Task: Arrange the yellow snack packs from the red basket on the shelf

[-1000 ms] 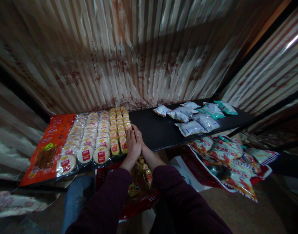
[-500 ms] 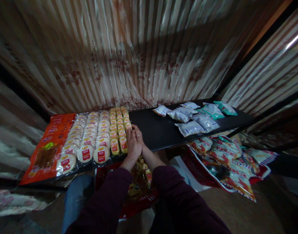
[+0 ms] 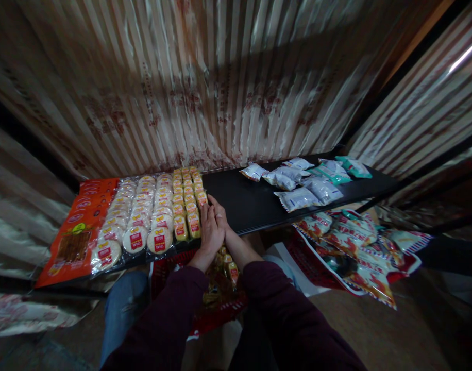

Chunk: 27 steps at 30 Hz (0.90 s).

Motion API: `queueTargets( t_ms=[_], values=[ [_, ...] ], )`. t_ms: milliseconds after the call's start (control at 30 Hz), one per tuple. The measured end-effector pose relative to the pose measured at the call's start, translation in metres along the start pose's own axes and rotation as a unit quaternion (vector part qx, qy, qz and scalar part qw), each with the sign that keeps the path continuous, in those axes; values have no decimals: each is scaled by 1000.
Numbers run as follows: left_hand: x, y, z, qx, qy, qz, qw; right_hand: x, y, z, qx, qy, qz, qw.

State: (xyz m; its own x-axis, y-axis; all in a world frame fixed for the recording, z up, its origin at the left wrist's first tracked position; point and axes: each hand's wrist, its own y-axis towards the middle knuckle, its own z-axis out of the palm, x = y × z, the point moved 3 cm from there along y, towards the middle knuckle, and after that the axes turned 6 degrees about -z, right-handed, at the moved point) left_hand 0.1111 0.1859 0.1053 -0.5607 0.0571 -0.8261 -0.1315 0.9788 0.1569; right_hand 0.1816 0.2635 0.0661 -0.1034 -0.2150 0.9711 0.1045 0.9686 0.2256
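Observation:
Small yellow snack packets (image 3: 181, 228) stand in close rows on a black shelf (image 3: 255, 212). My left hand (image 3: 212, 233) is at the near right end of these rows, its fingers stretched forward and pressed together. Against it lies my right hand (image 3: 222, 219), fingers pointing the same way along the rightmost row. Both hands are closed together, and whatever is under or between them is hidden. Below my wrists, more yellow packets (image 3: 231, 271) lie in a red basket (image 3: 205, 323).
Round white packaged snacks (image 3: 159, 240) fill several rows to the left, beside orange packs (image 3: 74, 226). White-and-blue bags (image 3: 298, 200) and green bags (image 3: 354, 167) lie on the shelf's right part. Larger printed bags (image 3: 352, 234) overfill a container below right. A striped curtain (image 3: 236, 93) hangs behind.
My hands stay together at the same end of the yellow rows, with hardly any movement. The view has shifted slightly.

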Motion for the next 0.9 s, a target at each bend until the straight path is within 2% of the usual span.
queueTargets(
  t_ms=[133,233,367,500,600,700,800,900],
  values=[
    [0,-20,-5,21,-13,20,1000,1,-13,-3,-28,-54,24,998],
    [0,-41,-9,37,-13,32,999,5,-33,-8,-30,-67,14,997],
    [6,-82,-10,47,-19,83,995,14,-80,-20,-25,-91,-36,995],
    [26,-129,-6,59,-26,117,991,24,-137,-28,-16,-120,-104,987],
    [49,-155,-3,64,-43,111,991,23,-168,-24,7,-182,-77,980],
    [76,-168,-1,73,-88,40,993,15,-185,-15,80,-290,25,953],
    [107,-172,0,57,-121,-91,987,10,-197,-12,151,-386,113,903],
    [133,-171,2,53,-116,-215,968,8,-206,-16,204,-437,165,861]
  ],
)
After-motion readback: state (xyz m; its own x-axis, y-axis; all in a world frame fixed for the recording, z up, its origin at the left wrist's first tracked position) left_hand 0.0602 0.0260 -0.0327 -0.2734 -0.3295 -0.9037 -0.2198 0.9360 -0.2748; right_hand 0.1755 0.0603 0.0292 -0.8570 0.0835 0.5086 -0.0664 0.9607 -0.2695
